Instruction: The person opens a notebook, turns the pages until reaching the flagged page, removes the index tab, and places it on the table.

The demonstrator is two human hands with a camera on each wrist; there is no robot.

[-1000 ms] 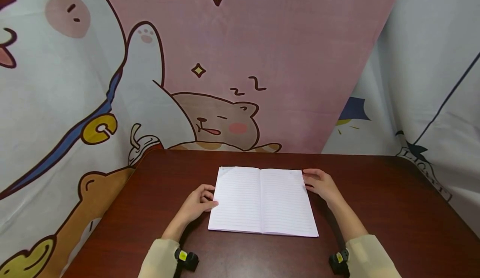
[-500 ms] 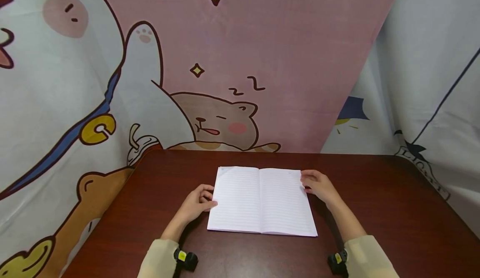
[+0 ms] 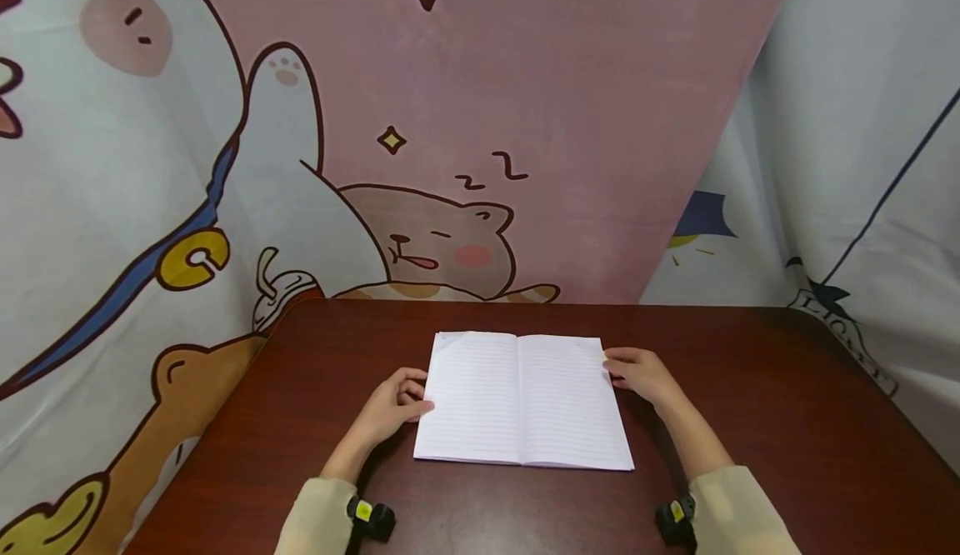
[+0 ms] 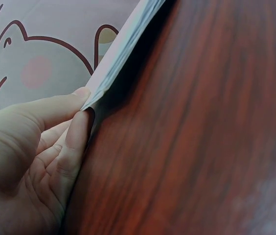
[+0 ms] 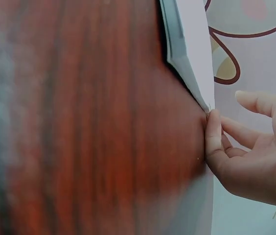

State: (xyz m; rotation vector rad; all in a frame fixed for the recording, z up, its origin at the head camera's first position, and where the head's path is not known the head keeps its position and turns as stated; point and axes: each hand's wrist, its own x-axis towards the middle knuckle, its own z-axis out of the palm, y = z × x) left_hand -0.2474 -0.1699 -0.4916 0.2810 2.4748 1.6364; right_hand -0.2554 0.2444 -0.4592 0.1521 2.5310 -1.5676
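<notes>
An open notebook point(image 3: 480, 401) with blank lined pages lies on the brown table. At its left edge, my left hand point(image 3: 392, 405) pinches the pages and cover, thumb on top and fingers beneath; the left wrist view shows the thumb point(image 4: 74, 100) pressed on the edge. My right hand point(image 3: 643, 373) is at the right edge, toward the upper corner. In the right wrist view one fingertip point(image 5: 213, 118) touches the page edge, while another finger point(image 5: 253, 103) is raised away from the paper.
The dark wooden table point(image 3: 780, 405) extends around the notebook. Behind it hangs a pink and white cloth point(image 3: 585, 122) printed with cartoon animals. A black camera is strapped at each wrist, over the cream sleeves point(image 3: 738, 509).
My right hand has moved slightly down along the notebook's right edge, and its upper fingers have shifted at the page. My left hand keeps its grip; the view has turned slightly.
</notes>
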